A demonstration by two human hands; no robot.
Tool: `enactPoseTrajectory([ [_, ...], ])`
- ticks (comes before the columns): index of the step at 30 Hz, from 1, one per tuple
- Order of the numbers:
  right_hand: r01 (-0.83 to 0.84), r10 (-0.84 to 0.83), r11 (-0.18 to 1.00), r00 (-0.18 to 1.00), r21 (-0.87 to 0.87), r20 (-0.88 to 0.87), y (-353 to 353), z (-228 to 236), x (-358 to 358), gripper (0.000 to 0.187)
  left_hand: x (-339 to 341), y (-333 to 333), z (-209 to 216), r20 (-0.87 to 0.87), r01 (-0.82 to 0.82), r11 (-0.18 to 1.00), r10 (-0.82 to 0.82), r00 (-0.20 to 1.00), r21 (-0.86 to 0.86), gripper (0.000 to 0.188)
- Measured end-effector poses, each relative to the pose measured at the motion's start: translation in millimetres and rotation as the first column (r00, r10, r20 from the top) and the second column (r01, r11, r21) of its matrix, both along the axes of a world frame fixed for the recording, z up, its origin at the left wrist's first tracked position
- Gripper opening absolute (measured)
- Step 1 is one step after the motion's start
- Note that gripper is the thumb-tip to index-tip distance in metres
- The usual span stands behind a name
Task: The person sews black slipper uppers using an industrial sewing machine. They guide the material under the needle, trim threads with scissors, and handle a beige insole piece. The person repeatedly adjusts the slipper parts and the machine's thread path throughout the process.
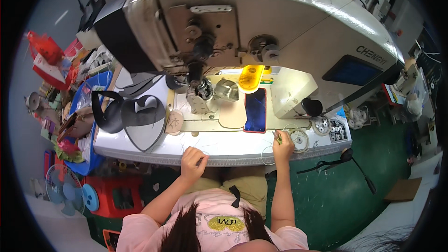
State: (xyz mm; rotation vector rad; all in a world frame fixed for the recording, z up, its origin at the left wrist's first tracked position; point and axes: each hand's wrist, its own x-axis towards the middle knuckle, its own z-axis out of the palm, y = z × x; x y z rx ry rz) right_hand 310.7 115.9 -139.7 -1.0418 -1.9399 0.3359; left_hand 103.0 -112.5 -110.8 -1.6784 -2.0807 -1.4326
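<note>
At the front edge of the white sewing table, my left hand (192,163) is held with its fingers curled together. Whatever may be in them is hidden. My right hand (283,147) pinches a small yellow-green thing with a dark tip, too small to name. Beside that hand lies a coil of pale cord (301,141), with a loose loop hanging over the table edge. A sewing machine (200,95) stands in front of me. Near its needle area are a dark blue glossy rectangle with a red rim (255,111) and a yellow oval dish (251,79).
Dark grey cut pieces (143,121) lie at the left of the table (233,149). Bobbins fill a tray (338,130) on the right. A blue bin (84,151), a red stool (112,198) and a fan (65,189) stand on the left.
</note>
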Motion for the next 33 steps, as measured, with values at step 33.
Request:
enactPoseTrajectory([
  [33,-0.036,0.027,0.999,0.941,0.021,0.337,-48,29,-88,0.071,-54,-49,-39,-0.451,-0.375,0.923,0.373,0.811,0.091,0.044],
])
